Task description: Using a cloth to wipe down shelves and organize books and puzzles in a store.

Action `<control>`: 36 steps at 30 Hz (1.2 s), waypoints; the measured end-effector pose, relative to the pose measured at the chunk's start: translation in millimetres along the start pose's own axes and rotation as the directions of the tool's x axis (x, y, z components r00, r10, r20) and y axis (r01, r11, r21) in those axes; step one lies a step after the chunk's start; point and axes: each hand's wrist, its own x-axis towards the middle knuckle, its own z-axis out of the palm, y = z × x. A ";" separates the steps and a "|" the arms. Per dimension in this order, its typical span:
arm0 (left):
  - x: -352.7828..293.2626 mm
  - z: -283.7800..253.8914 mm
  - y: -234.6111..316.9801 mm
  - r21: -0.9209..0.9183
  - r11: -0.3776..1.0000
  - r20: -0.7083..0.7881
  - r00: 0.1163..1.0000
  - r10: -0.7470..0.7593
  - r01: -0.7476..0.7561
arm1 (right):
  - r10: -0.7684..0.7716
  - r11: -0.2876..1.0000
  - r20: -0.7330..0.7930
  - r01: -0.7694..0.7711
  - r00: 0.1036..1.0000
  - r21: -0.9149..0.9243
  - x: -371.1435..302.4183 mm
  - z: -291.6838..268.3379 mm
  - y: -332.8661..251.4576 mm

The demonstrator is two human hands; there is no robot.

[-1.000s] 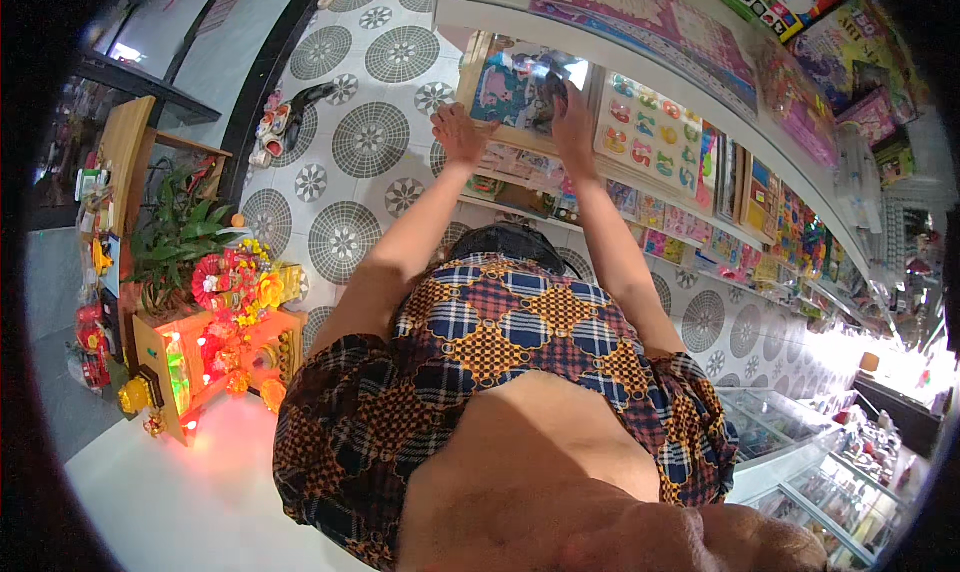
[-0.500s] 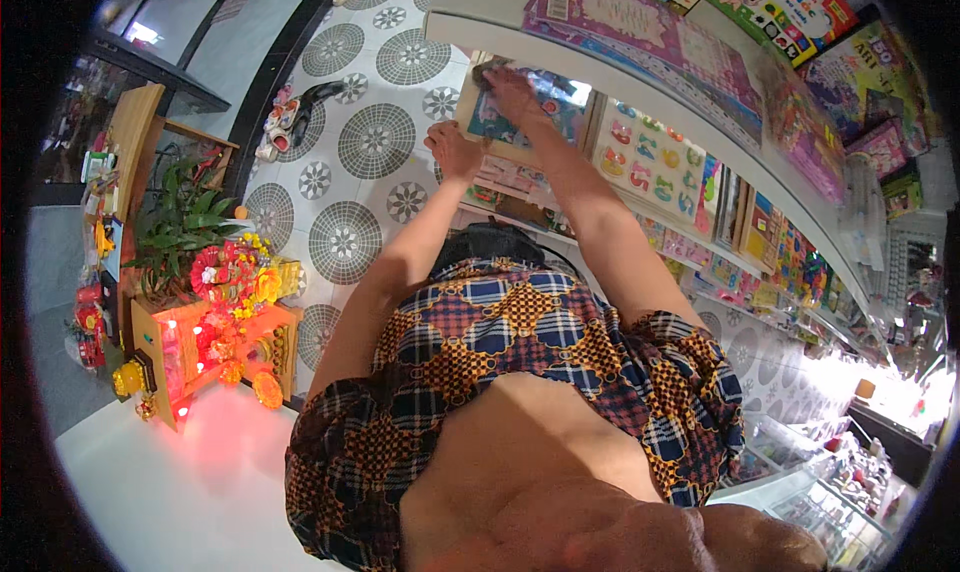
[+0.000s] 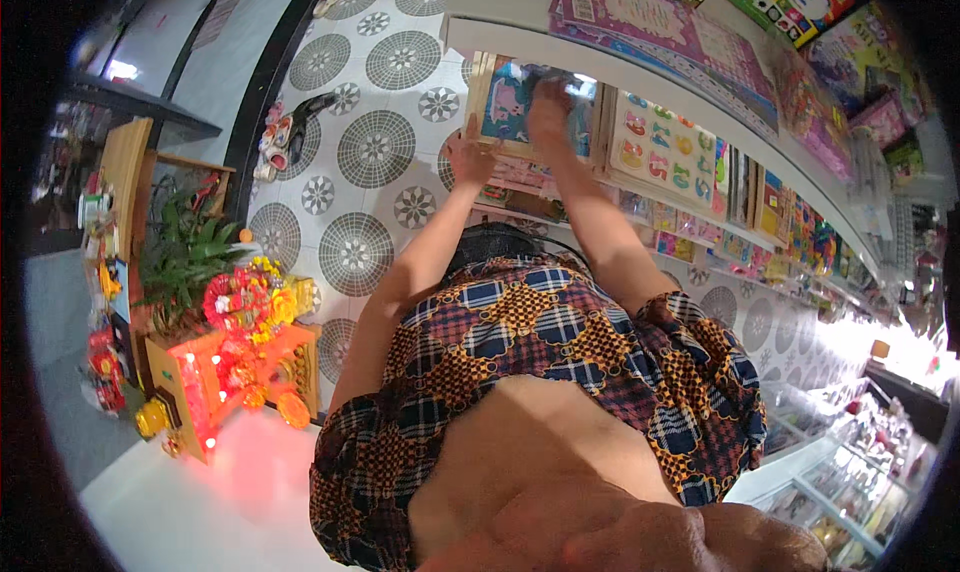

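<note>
Near the top middle, the left hand (image 3: 470, 159) grips the edge of a flat wooden picture board (image 3: 510, 107) on the white shelf (image 3: 640, 72). The right hand (image 3: 548, 107) presses flat on it. A number puzzle board (image 3: 665, 147) stands just right.

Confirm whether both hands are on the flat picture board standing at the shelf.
Yes: the left hand grips the left edge of the picture board, and the right hand lies on its front.
</note>
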 end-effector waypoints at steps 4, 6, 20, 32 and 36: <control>-4.0 -9.4 -45.0 -0.109 0.993 0.094 0.994 0.047 -0.037 | -0.395 0.896 -0.138 0.414 0.908 0.160 -101.2 -0.2 -33.4; -4.2 -6.3 -45.8 -0.135 0.987 0.141 0.984 0.107 -0.088 | -0.367 0.867 -0.093 0.376 0.926 0.326 -105.6 -14.3 -13.8; 18.5 -27.6 -30.3 -0.258 0.966 0.518 0.845 0.134 0.005 | 0.467 0.878 -0.138 -0.441 0.873 0.185 -102.9 -20.9 12.2; 30.6 -47.4 -66.9 -0.554 0.829 0.448 0.866 0.222 0.074 | 0.344 0.939 -0.251 -0.326 0.905 0.109 -130.7 -7.3 -26.0; 29.4 -93.9 -61.7 -0.593 0.717 0.618 0.778 0.114 0.366 | 0.366 0.920 -0.075 -0.349 0.928 0.180 -150.2 -13.4 -33.1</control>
